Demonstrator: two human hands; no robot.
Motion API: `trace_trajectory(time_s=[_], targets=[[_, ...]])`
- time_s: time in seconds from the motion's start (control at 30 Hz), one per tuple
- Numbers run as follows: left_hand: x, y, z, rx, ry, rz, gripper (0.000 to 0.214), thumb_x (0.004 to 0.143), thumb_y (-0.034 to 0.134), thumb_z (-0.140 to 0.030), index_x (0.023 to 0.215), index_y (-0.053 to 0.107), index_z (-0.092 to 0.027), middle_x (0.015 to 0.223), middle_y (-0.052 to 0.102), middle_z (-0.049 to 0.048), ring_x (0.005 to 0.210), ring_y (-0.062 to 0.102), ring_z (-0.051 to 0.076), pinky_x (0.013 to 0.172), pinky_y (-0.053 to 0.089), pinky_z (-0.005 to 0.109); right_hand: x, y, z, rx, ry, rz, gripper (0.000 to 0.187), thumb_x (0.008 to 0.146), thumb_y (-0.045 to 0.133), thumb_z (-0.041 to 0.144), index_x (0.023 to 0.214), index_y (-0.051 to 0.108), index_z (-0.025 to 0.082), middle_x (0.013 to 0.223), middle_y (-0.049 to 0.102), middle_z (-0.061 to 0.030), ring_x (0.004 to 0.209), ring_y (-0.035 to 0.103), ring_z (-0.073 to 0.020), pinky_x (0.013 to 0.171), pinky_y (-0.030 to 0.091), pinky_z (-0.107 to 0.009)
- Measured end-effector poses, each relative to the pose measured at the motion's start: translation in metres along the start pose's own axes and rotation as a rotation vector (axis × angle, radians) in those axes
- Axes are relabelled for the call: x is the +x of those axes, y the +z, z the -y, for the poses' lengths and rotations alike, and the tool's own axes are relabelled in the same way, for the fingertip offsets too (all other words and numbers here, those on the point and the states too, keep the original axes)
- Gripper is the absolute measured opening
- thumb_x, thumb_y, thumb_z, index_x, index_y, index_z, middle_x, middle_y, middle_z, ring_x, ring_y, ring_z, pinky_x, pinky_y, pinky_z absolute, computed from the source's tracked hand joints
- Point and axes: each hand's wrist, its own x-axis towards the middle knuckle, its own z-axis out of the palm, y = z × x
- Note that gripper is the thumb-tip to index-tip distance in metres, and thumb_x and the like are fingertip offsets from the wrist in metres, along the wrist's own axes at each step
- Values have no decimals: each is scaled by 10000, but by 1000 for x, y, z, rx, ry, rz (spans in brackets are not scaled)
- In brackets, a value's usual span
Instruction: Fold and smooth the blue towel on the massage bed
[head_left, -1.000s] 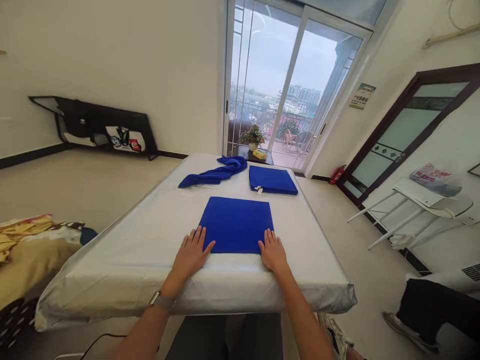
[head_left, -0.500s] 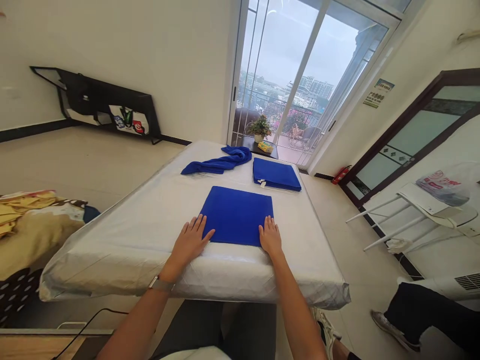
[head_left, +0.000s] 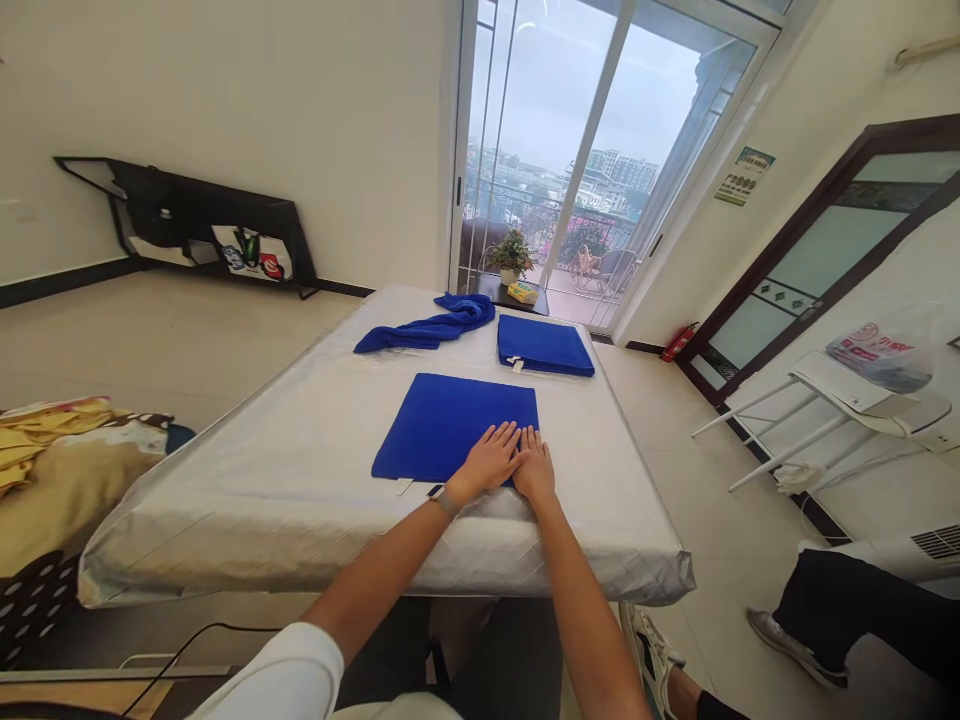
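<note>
A flat, folded blue cloth (head_left: 442,425) lies before me on the covered table (head_left: 300,470), with a small white tag at its near edge. My left hand (head_left: 491,457) rests flat on its right part, fingers stretched out. Right beside it, my right hand (head_left: 535,465) lies flat over the cloth's right edge, its thumb side touching the left hand. Farther back sits a neat stack of folded blue cloths (head_left: 546,344) with white tags. To the left of that stack is a crumpled, twisted blue cloth (head_left: 431,325).
A pile of yellow and brown fabric (head_left: 82,470) is at the left. Behind the table, a small dark stand (head_left: 487,290) bears a potted plant (head_left: 511,255). At right are a white chair (head_left: 840,395) with a plastic bag and another person's leg (head_left: 862,610).
My left hand has moved right across the cloth, from its left edge to beside my right hand. The cloth's near left corner and tag now show.
</note>
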Motion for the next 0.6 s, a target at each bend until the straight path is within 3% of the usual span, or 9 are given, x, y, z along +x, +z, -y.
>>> trace_trajectory(time_s=[0.07,0.17,0.3,0.43,0.5,0.6], targets=[[6,7,0,-3,15,15,666,1032,109,-475,1556,310,-116,1601,343,163,1515,240,279,1224,153,486,-1,0,0,1,3,1,628,1045,158,381,1601,169,89,1677,127,-77,1541,74,-182,1230,62,-357],[-4,6,19,7,-47,23,679,1025,120,-510,1563,299,-135,1613,324,147,1521,222,284,1225,139,486,-2,-2,2,2,4,-18,636,1043,150,382,1596,176,70,1672,145,-96,1539,93,-193,1229,65,-367],[-44,-13,70,69,-245,44,733,1004,139,-583,1569,282,-137,1638,272,128,1527,192,301,1224,134,495,-4,-4,4,28,14,-3,661,1044,110,424,1598,162,68,1672,138,-98,1541,83,-198,1231,63,-379],[-96,-30,122,176,-383,36,675,1008,191,-533,1558,319,-164,1639,263,147,1527,183,329,1203,174,556,-5,-3,4,34,19,22,661,1043,97,426,1602,138,76,1675,115,-94,1543,65,-191,1232,62,-389],[-117,-33,137,216,-404,32,671,1005,206,-518,1557,320,-154,1641,246,167,1523,192,342,1189,211,560,-6,-1,3,22,22,27,660,1043,114,423,1602,134,73,1675,114,-101,1544,62,-194,1232,65,-391],[-132,-34,142,209,-475,31,768,987,182,-587,1571,250,-94,1642,229,185,1512,226,343,1186,251,519,-6,-1,2,8,24,38,662,1044,120,432,1604,128,79,1675,101,-96,1544,62,-196,1231,63,-390]])
